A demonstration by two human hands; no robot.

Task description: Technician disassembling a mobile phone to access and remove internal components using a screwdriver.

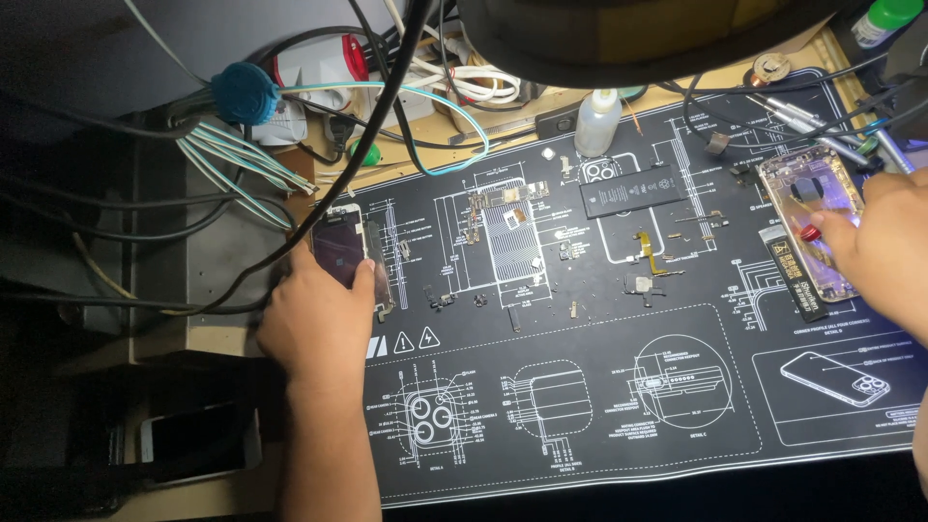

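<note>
My left hand rests at the left edge of the black repair mat, its fingers closed on the lower end of a phone screen panel with a dark purple glass. My right hand is at the right edge, pinching a small tool with a red tip over an opened phone housing that lies face up. A black phone battery lies on the mat between the hands, with a logic board and several tiny parts and flex cables around it.
A white squeeze bottle stands at the mat's far edge. Bundled cables hang over the left side. Metal tweezers and drivers lie at the far right. Another phone lies on the dark shelf at lower left. A black label strip lies beside the housing.
</note>
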